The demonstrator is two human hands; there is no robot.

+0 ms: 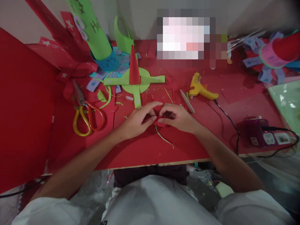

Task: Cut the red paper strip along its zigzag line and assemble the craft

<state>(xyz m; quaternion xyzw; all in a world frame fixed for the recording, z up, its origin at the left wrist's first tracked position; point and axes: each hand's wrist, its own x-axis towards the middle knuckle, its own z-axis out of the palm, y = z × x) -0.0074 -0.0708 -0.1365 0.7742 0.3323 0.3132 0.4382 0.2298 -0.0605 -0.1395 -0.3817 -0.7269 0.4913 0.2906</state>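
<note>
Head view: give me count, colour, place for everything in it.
Table: one, red, beneath
Red piece: one, red, front centre
Scraps: many, mostly green, scattered
Scissors: one pair, yellow and orange, left
Glue gun: one, yellow, right of centre
Stick: one, whitish, near glue gun
Disc: one, green, centre
Cone: one, red, on disc
Tube: one, green, back left
Blue ring: one, blue, round tube's base
Pink ring: one, pink, back right
Socket box: one, purple, right
Cable: count unclear, black, right
Panel: one, red, left
Starred strips: several, lilac, back left and right
Pixelated patch: one, contents hidden, back
Left hand: one, bare, at red piece
Right hand: one, bare, at red piece
</note>
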